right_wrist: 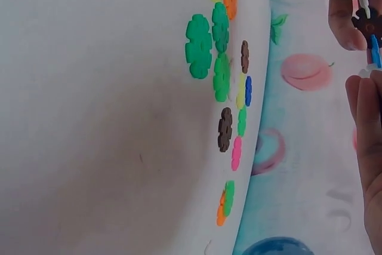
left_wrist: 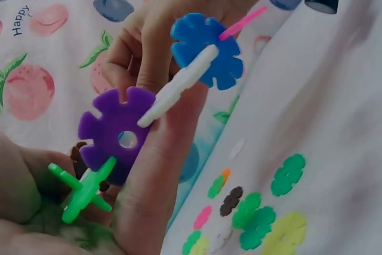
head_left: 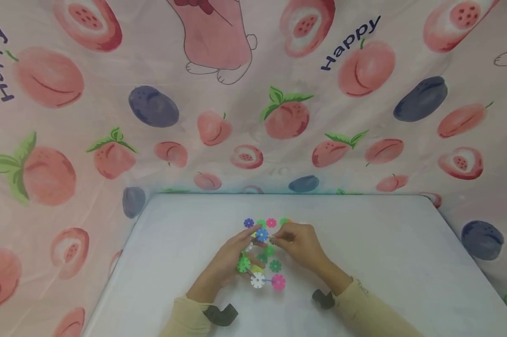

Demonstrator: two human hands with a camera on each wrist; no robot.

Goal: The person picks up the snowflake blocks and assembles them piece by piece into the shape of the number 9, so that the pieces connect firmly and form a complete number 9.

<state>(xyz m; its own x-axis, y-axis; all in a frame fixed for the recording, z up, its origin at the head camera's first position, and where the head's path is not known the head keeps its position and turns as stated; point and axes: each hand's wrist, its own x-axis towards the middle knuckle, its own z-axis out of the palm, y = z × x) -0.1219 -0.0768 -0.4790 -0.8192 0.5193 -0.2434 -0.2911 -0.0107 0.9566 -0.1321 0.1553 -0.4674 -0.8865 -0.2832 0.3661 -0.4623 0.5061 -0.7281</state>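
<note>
Above bench (head_left: 375,234), in from far edge: gripping disc chain (head_left: 244,265) w/ L hand (head_left: 231,252), pinching pale pc. (right_wrist: 367,71) w/ R hand (head_left: 300,242).

The purple disc (left_wrist: 108,125) looks smooth plastic, the tabletop (head_left: 363,243) matt, the right sleeve (head_left: 373,304) cloth.

I can see the left hand (head_left: 231,255) holding a chain of notched discs (head_left: 243,264), with a white disc (head_left: 257,280) and a pink disc (head_left: 278,282) at its near end. The right hand (head_left: 301,241) pinches a small piece (head_left: 271,238) beside a blue disc (head_left: 262,234); I can't make out its shape. Beyond them, loose discs (head_left: 271,223) lie on the white table (head_left: 152,262), before a fruit-print cloth (head_left: 342,107).
</note>
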